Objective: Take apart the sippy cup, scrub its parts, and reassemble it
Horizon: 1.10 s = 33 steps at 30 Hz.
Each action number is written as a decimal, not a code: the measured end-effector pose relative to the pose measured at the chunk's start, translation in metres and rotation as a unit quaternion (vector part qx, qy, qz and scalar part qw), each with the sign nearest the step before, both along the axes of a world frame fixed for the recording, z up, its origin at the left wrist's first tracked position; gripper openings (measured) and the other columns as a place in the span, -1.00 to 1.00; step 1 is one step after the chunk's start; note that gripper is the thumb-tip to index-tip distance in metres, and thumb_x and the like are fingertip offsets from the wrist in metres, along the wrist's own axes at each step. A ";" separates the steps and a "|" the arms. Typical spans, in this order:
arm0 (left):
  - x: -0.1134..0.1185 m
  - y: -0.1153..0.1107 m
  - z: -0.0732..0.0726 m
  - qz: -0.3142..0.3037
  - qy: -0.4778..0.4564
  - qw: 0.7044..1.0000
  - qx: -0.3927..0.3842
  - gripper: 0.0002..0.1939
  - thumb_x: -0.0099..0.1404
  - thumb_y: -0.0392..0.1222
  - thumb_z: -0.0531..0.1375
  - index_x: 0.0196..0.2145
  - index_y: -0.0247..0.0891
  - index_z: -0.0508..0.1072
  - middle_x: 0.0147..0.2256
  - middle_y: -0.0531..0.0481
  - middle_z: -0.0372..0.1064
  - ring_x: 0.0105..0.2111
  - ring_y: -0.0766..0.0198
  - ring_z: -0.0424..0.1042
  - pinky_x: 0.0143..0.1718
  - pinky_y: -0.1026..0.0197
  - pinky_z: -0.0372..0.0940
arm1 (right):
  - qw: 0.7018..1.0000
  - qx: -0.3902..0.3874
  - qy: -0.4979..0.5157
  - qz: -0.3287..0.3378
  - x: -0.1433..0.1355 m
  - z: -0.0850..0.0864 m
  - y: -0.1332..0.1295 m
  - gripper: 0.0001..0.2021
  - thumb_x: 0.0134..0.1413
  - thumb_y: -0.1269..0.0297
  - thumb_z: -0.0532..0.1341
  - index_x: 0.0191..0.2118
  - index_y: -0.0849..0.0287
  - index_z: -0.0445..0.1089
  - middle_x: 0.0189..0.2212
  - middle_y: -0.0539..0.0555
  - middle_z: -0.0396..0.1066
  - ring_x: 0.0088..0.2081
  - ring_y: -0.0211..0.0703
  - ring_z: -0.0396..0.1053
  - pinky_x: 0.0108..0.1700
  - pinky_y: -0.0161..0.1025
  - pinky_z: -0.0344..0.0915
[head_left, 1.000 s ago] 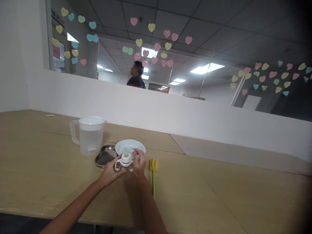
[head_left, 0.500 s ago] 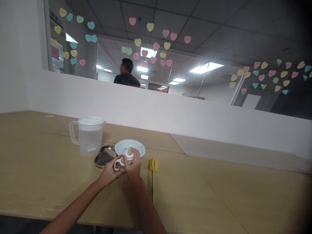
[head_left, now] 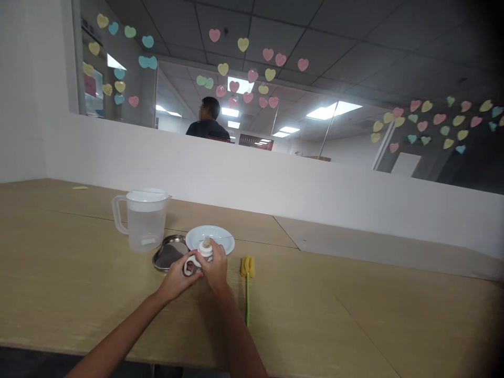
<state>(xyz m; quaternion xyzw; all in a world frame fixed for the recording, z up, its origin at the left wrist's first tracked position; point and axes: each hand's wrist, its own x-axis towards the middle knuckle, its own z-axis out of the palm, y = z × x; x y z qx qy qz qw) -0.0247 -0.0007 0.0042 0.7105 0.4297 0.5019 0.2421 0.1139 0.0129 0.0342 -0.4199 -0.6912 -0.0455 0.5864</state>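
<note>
A small white bottle with a pale nipple-like tip and a curved white handle is held between my two hands, just in front of a white dish. My left hand grips it low at the handle side. The fingers of my right hand are closed around its white collar. Much of the bottle's body is hidden by my hands. A kidney-shaped metal tray lies left of the bottle, and a yellow flower with a green stem lies to the right.
A clear lidded pitcher stands behind the metal tray, with its handle to the left. A small flat pale piece lies at the table's back left. Behind the low wall, a person shows through glass dotted with heart-shaped notes.
My right hand has shifted slightly left on the bottle's collar, and the tip has moved slightly left and up. The person behind the glass has moved a little to the right.
</note>
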 end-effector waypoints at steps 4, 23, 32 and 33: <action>0.000 -0.001 0.003 -0.008 0.007 1.000 -0.025 -0.32 0.06 -0.03 0.26 0.10 -0.32 0.23 -0.45 0.09 0.29 -0.45 0.32 0.25 -0.33 0.26 0.22 | 0.989 -0.080 0.116 0.052 0.001 0.003 0.003 -0.52 -0.17 0.17 0.34 -0.06 0.24 0.41 -0.22 0.15 0.44 -0.19 -0.05 0.36 -0.13 -0.18 0.29; 0.000 -0.001 0.002 -0.009 0.014 1.000 -0.012 -0.28 0.07 0.02 0.25 0.12 -0.33 0.20 -0.41 0.04 0.33 -0.43 0.29 0.29 -0.31 0.21 0.26 | 0.912 -0.157 0.326 0.194 0.006 0.022 0.003 -0.47 -0.36 0.29 0.40 -0.12 0.33 0.41 -0.23 0.17 0.48 -0.25 -0.09 0.44 -0.19 -0.22 0.40; 0.000 0.002 -0.002 -0.001 0.014 1.000 0.014 -0.29 0.05 0.05 0.27 0.10 -0.33 0.25 -0.45 0.06 0.30 -0.43 0.28 0.29 -0.31 0.23 0.26 | 0.755 -0.135 0.586 0.261 0.022 0.028 0.011 -0.51 -0.33 0.22 0.43 -0.19 0.24 0.34 -0.32 0.04 0.44 -0.36 -0.21 0.44 -0.30 -0.27 0.44; 0.000 0.002 -0.002 -0.001 0.016 1.000 0.014 -0.29 0.05 0.05 0.26 0.10 -0.33 0.24 -0.45 0.06 0.30 -0.44 0.28 0.29 -0.32 0.23 0.26 | 0.746 -0.129 0.598 0.263 0.024 0.027 0.012 -0.53 -0.33 0.22 0.42 -0.21 0.23 0.33 -0.34 0.02 0.43 -0.36 -0.22 0.44 -0.28 -0.27 0.45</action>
